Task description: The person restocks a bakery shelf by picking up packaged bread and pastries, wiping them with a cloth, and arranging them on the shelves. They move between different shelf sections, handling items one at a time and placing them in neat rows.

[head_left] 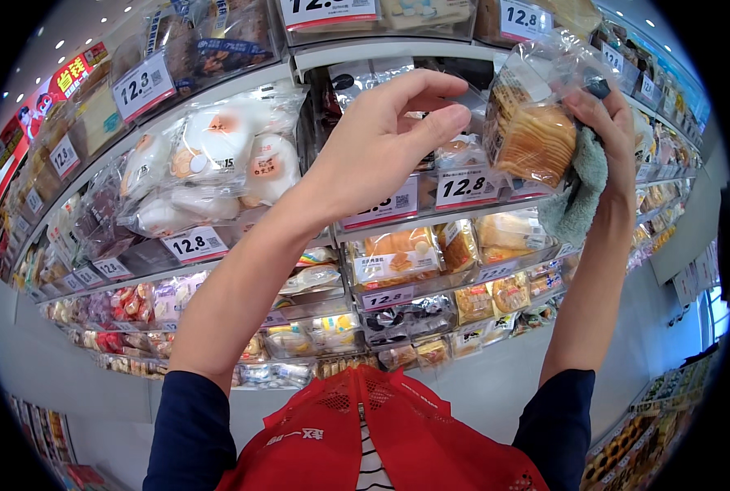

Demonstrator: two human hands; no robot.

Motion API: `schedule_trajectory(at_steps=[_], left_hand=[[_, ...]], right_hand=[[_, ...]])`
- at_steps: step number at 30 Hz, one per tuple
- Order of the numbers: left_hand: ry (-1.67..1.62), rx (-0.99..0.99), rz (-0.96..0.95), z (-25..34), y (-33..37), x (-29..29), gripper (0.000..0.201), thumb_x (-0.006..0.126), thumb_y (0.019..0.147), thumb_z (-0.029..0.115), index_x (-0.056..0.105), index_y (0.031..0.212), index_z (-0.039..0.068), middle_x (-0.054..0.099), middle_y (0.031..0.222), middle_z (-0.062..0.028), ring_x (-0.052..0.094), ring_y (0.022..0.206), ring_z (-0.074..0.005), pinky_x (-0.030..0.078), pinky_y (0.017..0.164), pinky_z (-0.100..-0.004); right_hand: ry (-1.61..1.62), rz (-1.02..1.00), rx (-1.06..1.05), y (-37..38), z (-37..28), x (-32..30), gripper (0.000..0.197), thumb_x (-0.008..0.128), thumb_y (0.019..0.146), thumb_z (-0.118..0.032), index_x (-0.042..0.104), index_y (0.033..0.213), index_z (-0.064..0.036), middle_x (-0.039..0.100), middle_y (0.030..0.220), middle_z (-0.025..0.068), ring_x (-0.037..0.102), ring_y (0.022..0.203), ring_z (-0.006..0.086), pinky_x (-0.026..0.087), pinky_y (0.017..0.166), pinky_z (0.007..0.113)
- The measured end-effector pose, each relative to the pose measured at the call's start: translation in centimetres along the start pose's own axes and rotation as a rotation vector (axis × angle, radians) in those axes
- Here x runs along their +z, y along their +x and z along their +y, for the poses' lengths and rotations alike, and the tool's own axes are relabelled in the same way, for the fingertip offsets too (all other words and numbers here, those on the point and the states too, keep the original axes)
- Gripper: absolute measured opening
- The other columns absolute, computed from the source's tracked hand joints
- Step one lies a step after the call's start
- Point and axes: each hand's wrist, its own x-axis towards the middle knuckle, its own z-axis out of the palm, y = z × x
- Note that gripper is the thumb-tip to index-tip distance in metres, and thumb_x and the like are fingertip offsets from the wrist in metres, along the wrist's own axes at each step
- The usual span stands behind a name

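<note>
1. Far left, near the upper rim: red sign [33, 123] with a cartoon figure on it.
2. Upper left: price label [144, 85] on the front edge of a shelf, with bagged brown loaves just above.
3. Left of centre: clear packs of round white buns [209, 147] with orange-brown tops, piled above a second price label [194, 244].
4. Lower left: dark-blue left sleeve [189, 434], with bare forearm rising from it toward upper centre.
5. Upper centre: left hand [391, 131], with thumb spread away from loosely bent fingers; close to the bag at its right, but apart from it.
6. Centre, below the hand: pack of golden-brown rolls [397, 245] on a lower shelf.
7. Lower centre: red vest [316, 442] over a striped shirt [369, 458].
8. Upper right: clear bag of golden-brown slices [535, 141], raised and tilted in front of the shelves.
9. Right of the bag: right hand [608, 116], pinching the bag's right side between thumb and fingers; grey-green cloth [584, 192] hanging beneath the same hand.
</note>
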Motion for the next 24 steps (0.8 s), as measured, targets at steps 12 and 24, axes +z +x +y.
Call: schedule_trajectory(at_steps=[12,24], left_hand=[[0.002,0.007,-0.012,0.6,0.7,0.0,0.04,0.059,0.098,0.03,0.057,0.127,0.002,0.06,0.122,-0.0075,0.06,0.11,-0.0145,0.049,0.092,-0.0268],[-0.136,-0.067,-0.137,1.5,0.4,-0.2,0.052,0.064,0.094,0.035,0.053,0.132,0.001,0.059,0.126,-0.0087,0.058,0.117,-0.0171,0.047,0.099,-0.0316]], right_hand=[[0.007,0.015,-0.001,-0.1,-0.4,-0.1,0.046,0.069,0.08,-0.018,0.059,0.122,0.0001,0.07,0.104,0.0121,0.065,0.097,0.0163,0.047,0.092,0.028],[0.195,0.017,0.059,-1.1,-0.5,1.6,0.041,0.066,0.08,-0.01,0.056,0.117,0.0035,0.067,0.103,0.0127,0.066,0.094,0.0191,0.05,0.092,0.029]])
